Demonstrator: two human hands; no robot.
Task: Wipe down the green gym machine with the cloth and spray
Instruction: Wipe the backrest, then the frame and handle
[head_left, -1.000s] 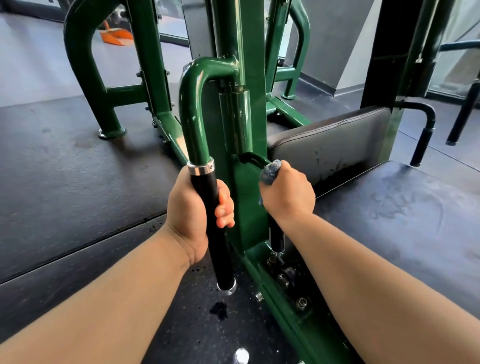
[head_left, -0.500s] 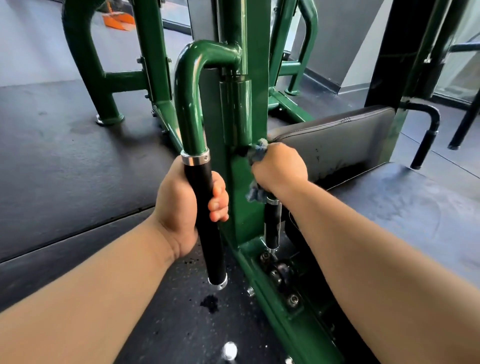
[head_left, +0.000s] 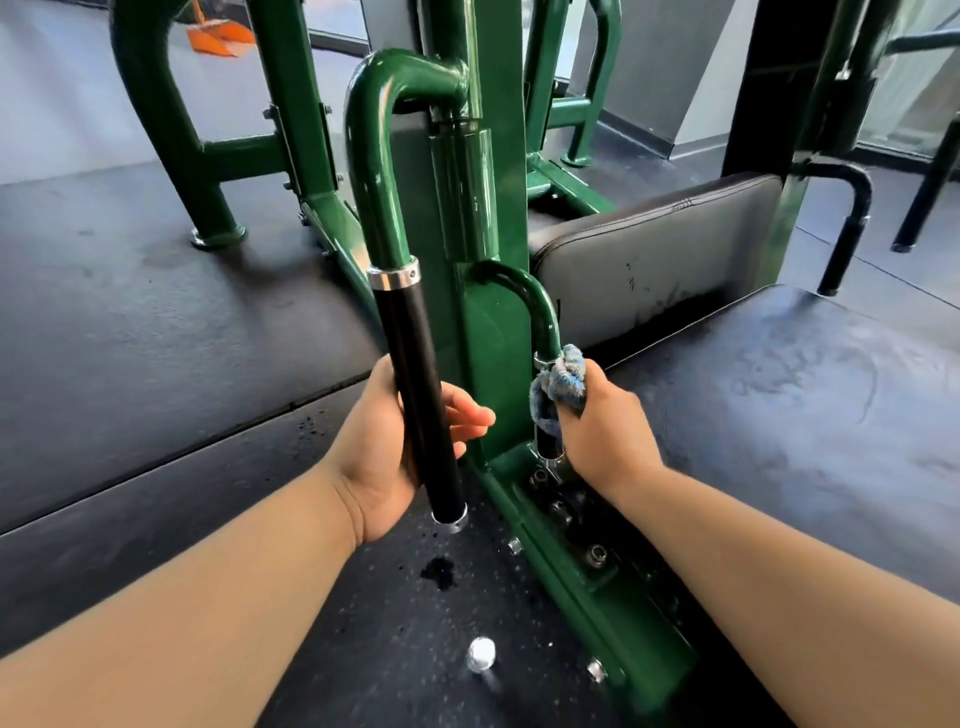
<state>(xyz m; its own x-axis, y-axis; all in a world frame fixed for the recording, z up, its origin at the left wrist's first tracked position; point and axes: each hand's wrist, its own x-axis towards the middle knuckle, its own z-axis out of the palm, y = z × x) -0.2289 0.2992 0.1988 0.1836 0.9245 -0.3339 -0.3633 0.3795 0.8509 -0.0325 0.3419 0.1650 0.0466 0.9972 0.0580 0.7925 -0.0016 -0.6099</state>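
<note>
The green gym machine (head_left: 488, 332) stands upright in front of me. Its large curved handle ends in a black grip (head_left: 415, 395). My left hand (head_left: 379, 457) lies behind the lower part of that grip, fingers loosened and reaching out to the right. A smaller green handle (head_left: 540, 306) curves down beside the post. My right hand (head_left: 602, 431) grips a blue cloth (head_left: 563, 379) bunched around that handle's lower end, just below its metal collar. No spray bottle is in view.
A black padded seat (head_left: 660, 254) stands to the right of the post, above a black platform (head_left: 779, 395). Bolts (head_left: 595, 553) line the green base rail. A small white round object (head_left: 480, 653) and a dark wet spot (head_left: 440, 571) lie on the rubber floor.
My right hand has slid the cloth down the small handle from its green bend to its lower end. My left hand has moved lower on the black grip and its fingers have loosened.
</note>
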